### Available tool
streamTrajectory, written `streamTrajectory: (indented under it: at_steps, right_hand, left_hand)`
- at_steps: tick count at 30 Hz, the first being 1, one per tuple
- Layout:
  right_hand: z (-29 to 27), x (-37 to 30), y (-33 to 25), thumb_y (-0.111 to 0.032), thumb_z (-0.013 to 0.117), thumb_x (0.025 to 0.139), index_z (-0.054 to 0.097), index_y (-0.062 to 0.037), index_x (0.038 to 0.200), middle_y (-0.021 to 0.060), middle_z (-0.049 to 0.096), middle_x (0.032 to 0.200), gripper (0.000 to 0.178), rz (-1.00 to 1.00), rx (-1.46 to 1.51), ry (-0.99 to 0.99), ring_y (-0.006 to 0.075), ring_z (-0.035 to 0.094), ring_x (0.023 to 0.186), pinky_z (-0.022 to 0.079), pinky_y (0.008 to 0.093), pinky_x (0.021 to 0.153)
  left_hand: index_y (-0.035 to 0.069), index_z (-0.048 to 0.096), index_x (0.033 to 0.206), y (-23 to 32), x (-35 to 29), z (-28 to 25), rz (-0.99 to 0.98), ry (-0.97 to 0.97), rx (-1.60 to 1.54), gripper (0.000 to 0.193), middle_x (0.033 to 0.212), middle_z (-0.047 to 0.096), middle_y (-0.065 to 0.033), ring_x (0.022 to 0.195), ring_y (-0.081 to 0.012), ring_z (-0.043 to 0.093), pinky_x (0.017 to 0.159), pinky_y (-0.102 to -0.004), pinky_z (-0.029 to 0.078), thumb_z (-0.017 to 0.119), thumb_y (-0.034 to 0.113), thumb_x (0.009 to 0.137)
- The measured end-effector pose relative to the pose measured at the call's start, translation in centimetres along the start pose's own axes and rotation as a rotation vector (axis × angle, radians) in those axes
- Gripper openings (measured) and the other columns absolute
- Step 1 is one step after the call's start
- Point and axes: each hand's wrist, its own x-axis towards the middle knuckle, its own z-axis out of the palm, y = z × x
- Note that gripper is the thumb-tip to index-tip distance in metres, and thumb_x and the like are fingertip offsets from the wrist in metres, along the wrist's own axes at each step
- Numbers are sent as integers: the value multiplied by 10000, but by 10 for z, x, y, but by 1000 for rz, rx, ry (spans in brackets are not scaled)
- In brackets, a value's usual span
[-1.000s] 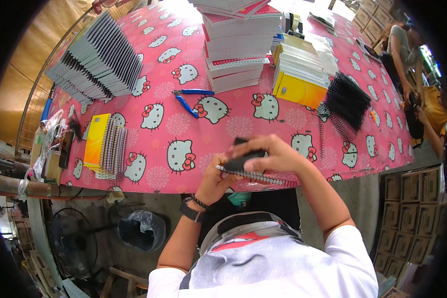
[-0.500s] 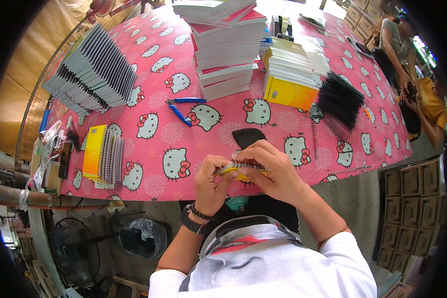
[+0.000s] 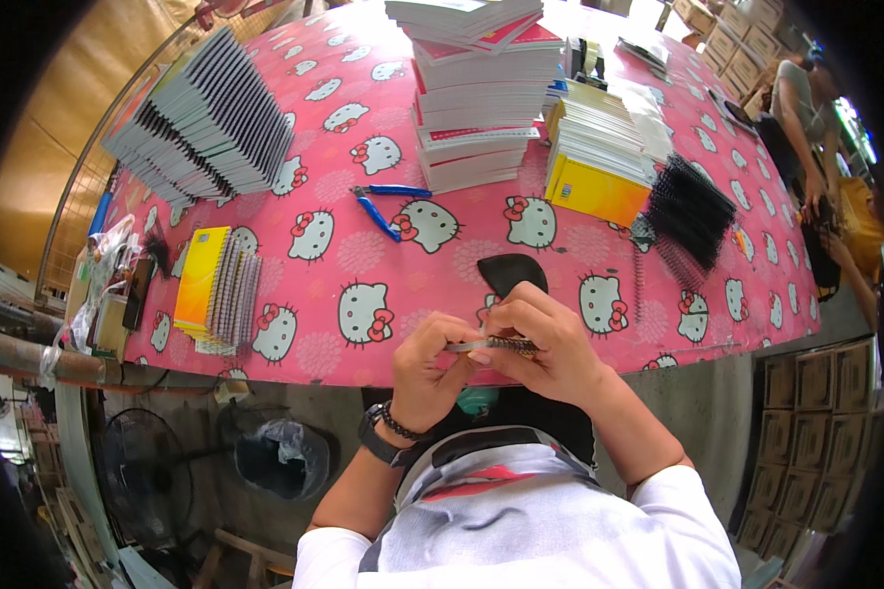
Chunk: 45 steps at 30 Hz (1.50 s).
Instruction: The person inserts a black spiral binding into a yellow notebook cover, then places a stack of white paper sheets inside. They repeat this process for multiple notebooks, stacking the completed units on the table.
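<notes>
We take the blue-handled pliers on the pink table as our landmark. Below them and slightly to the right we find the small spiral notebook, turned nearly edge-on, so its covers are mostly out of sight; fingers hide much of its binding, and we cannot make out how far the dark coil is threaded. The left hand is closed on the notebook's left end, thumb against fingers; the right hand pinches the coiled part at the other end. Above and right of the pliers, the tall stack of white page blocks is cut off at the top, and far to their right a co-worker is dim and partly lost in the dark rim.

A second ago we saw the right hand holding the black pad over the notebook; now the pad lies on the table, below and right of the pliers. Half a second ago a yellow cover showed between the hands; now we see mainly a thin grey edge and some coil.

Well below and left of the pliers, a dark bin holds crumpled clear plastic; its bottom is too dark for us. Far below and right of the pliers, stacked cardboard boxes hide their contents from us
</notes>
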Motion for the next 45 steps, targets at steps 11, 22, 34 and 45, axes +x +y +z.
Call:
streamTrajectory:
  at_steps: [11,22,34,45]
  right_hand:
    - [6,-1,-3,-39,631,796,562,-22,996,131,523,865,212,-22,-88,-115,328,533,803,448,389,683]
    - [10,4,-7,-48,657,747,551,2,1091,137,565,1005,364,-103,-117,-130,344,536,933,433,413,848]
    - [-104,9,154,-88,700,734,655,-95,1048,66,615,1047,317,111,-991,473,259,531,1022,387,401,889]
    - [-105,28,87,-16,723,684,604,-44,858,112,589,789,213,193,-536,298,268,597,727,480,356,654]
  left_hand:
    - [18,591,919,-2,-6,-7,-120,-6,-99,210,820,621,-42,754,-89,589,650,-238,486,739,121,813]
    - [20,588,964,10,-4,-24,-41,11,23,176,876,625,-39,765,-94,591,682,-251,497,699,61,834]
    - [33,518,1256,-24,-11,-317,-312,956,1204,423,1052,605,-141,976,-262,573,851,-379,462,622,210,886]
    - [43,499,1262,-1,15,-165,204,758,704,555,1270,494,-107,1190,-261,457,1001,-406,354,743,181,784]
